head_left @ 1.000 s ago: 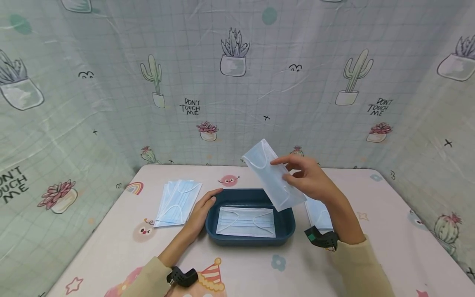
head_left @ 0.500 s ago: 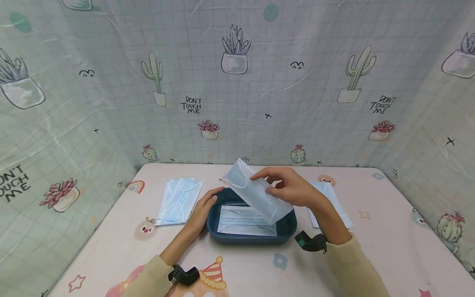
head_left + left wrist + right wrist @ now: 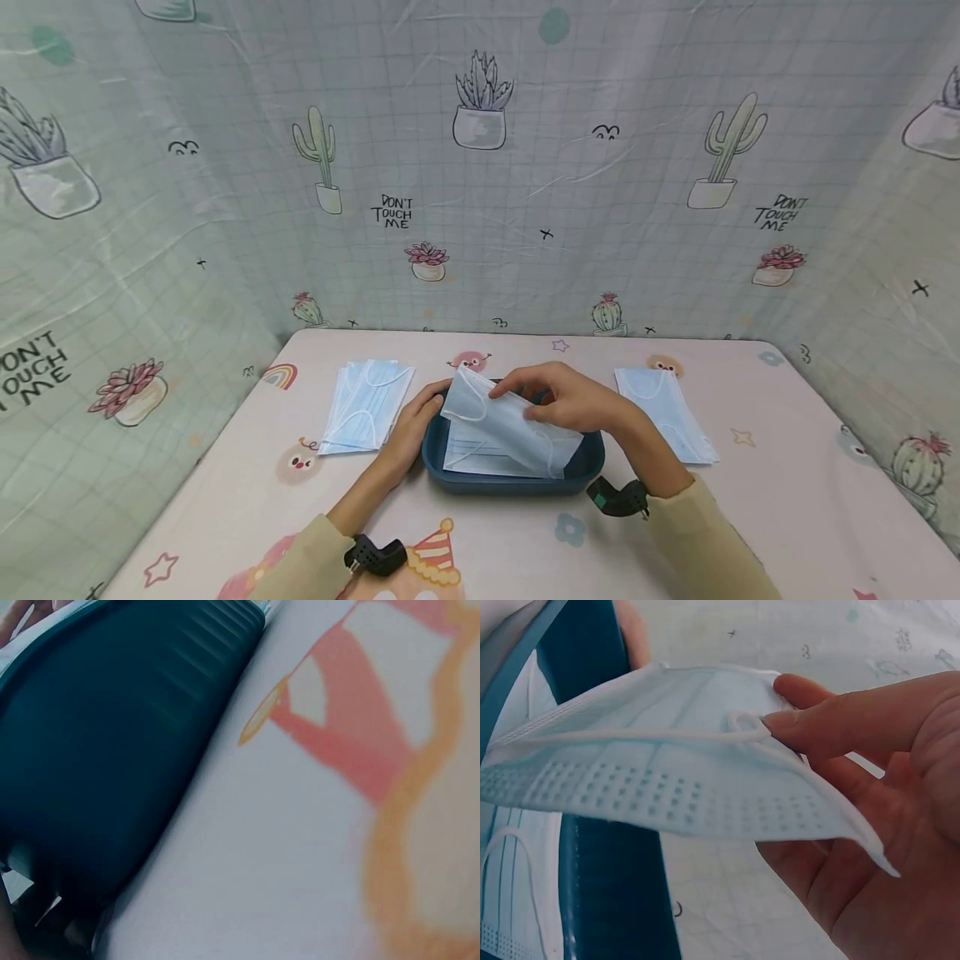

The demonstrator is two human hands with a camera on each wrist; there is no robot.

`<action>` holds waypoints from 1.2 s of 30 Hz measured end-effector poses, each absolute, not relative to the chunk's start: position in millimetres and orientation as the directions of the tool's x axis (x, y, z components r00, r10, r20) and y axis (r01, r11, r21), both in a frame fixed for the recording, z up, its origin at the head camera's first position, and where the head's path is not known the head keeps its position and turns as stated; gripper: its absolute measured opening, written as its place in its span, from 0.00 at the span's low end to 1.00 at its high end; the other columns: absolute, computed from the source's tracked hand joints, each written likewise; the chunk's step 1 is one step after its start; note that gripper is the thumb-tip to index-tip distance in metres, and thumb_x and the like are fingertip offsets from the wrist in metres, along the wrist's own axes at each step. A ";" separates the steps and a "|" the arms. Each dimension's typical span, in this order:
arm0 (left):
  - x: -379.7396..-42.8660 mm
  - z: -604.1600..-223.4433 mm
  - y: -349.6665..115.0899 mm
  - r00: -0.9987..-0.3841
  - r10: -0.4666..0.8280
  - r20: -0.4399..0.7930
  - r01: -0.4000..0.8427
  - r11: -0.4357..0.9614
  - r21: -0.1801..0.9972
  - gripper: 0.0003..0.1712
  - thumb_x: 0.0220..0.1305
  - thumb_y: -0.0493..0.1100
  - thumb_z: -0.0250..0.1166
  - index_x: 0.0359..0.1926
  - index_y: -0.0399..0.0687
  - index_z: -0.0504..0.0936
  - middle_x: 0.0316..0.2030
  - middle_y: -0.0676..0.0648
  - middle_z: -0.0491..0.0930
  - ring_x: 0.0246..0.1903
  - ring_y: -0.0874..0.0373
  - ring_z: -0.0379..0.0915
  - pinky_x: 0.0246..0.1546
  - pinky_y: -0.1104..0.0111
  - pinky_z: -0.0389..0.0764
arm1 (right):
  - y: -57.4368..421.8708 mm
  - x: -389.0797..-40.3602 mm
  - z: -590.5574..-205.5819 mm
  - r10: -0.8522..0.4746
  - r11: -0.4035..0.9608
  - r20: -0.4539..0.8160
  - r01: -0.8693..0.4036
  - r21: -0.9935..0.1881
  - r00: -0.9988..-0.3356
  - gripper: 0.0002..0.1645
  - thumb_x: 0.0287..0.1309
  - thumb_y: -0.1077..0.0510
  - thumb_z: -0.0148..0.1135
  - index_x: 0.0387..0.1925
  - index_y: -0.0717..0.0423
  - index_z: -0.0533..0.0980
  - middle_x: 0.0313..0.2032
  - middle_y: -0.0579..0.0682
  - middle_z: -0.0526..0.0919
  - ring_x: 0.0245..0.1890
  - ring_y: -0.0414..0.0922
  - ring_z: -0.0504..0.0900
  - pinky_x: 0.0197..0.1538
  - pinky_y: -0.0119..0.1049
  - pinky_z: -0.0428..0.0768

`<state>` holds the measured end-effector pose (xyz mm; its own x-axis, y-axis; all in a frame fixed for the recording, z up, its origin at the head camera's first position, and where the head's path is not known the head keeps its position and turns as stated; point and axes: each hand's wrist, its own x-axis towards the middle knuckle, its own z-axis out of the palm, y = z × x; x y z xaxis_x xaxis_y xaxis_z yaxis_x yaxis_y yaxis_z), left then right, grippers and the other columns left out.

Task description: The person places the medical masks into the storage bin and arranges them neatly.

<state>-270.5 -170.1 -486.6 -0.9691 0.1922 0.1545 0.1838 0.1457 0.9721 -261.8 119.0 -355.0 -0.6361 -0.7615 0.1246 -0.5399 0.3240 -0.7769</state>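
Note:
My right hand pinches a light-blue face mask by one side, with the thumb near an ear loop. This mask hangs tilted over the dark blue plastic tray, overlapping a flat mask that lies inside. At the tray's left end, my left hand holds the rim, its fingertips at the far left corner. The left wrist view shows mostly the tray's outer wall.
A fanned stack of masks lies on the table left of the tray. Another small stack is on the right, beyond my right forearm. A patterned cloth hangs behind the table.
My right hand has brought its mask down and left, from above the tray's right side to low over its middle. My left hand has stayed on the rim.

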 end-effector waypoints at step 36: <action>-269.8 -483.8 -168.1 -0.970 0.200 0.137 0.171 0.162 0.972 0.23 0.82 0.51 0.46 0.72 0.63 0.73 0.74 0.53 0.69 0.79 0.53 0.55 0.81 0.46 0.50 | 112.2 -279.1 -387.1 -0.852 0.373 -0.010 -0.593 -0.713 -0.524 0.27 0.61 0.75 0.56 0.54 0.47 0.84 0.54 0.45 0.87 0.50 0.42 0.81 0.56 0.36 0.82</action>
<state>-269.8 -168.1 -483.8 -0.9701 0.2003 0.1372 0.1710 0.1622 0.9718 -279.1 112.2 -387.1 -0.5238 -0.8518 -0.0102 -0.5932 0.3733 -0.7133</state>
